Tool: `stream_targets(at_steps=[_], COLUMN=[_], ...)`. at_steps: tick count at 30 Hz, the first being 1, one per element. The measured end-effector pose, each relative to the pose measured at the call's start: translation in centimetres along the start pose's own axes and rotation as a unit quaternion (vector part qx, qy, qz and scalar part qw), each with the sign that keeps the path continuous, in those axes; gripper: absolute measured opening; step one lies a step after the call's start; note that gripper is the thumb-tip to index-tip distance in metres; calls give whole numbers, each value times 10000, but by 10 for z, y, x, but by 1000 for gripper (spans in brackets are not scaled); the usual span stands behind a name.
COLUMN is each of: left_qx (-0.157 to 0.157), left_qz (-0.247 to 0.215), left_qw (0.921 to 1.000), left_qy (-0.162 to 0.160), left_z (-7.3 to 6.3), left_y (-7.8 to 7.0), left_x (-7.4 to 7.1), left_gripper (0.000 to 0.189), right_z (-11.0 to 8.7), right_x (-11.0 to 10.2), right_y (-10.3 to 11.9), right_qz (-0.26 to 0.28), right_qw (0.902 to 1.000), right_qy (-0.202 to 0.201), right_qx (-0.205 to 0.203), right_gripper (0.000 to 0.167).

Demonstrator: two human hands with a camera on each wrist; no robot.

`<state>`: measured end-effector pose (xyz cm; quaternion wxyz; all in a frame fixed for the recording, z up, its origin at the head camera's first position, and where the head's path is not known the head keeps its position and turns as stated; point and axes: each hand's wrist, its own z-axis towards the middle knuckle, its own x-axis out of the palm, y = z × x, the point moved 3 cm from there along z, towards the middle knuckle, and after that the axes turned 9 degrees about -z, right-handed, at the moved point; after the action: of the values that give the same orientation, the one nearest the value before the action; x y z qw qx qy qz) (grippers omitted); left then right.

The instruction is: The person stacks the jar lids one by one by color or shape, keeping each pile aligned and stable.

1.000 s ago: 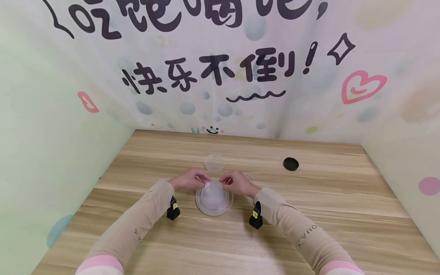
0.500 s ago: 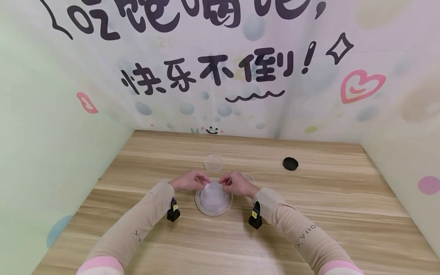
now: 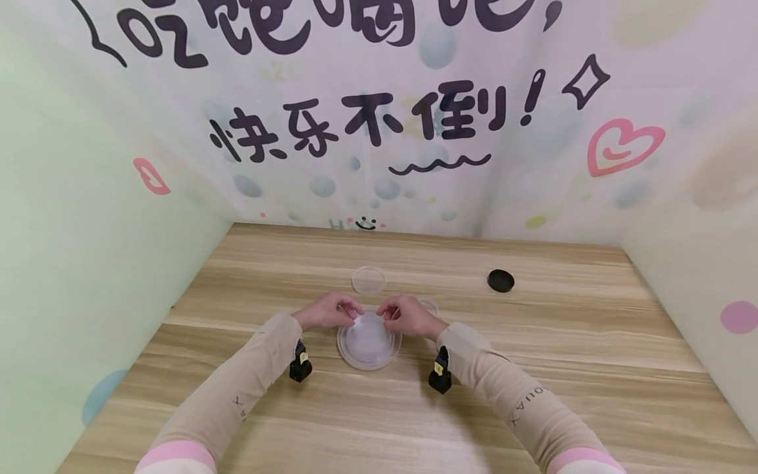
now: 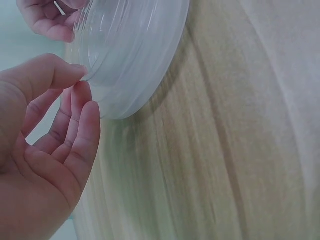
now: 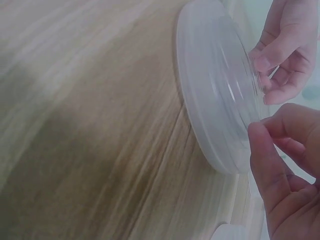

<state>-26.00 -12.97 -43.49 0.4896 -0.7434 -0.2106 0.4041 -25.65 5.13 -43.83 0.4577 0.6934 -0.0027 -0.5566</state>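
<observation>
Gripping the upper rim of the clear round stack (image 3: 370, 342), I am applying both hands at its far side. My left hand (image 3: 330, 309) is pinching the rim between thumb and index finger, with the remaining fingers curving loosely below. My right hand (image 3: 411, 317) is pinching the rim just to the right. The stack is sitting on the table between my forearms, its narrower tier rising from a wider, hazy base; I cannot tell whether the tiers are separate pieces.

Handling: judging by its thin, glossy walls, I am treating it as light, fairly stiff, slippery and liable to flex or crack if squeezed. Opposed points on the rim are offering the safest hold.

Surface: the wood-grained table (image 3: 533, 395) is also carrying a clear disc (image 3: 368, 280) behind the stack, a small clear round piece (image 3: 429, 307) partly hidden by my right hand, and a black round lid (image 3: 501, 281) farther right. Beyond it, a white printed backdrop (image 3: 284, 191) is hanging, bearing dark lettering.
</observation>
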Motion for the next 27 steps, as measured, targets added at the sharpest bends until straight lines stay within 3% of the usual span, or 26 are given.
stream_targets(at_steps=[8,18,27], left_qx=[-137,-258,-154], left_qz=[25,36,-276], left_qw=[9999,9991,9962], left_qy=[-87,-324,-814], left_z=[-1,-1,-1], left_y=[1,-1,-7], left_x=[0,-2,-8], left_gripper=[24,26,30], right_z=[-1,-4,-1], right_x=[0,-8,-27], right_y=[0,1,-5], right_qz=[53,64,146], right_qw=[9999,9986,9981], right_qy=[-108,-24,-212], right_qx=[35,527,552], right_gripper=[16,14,17])
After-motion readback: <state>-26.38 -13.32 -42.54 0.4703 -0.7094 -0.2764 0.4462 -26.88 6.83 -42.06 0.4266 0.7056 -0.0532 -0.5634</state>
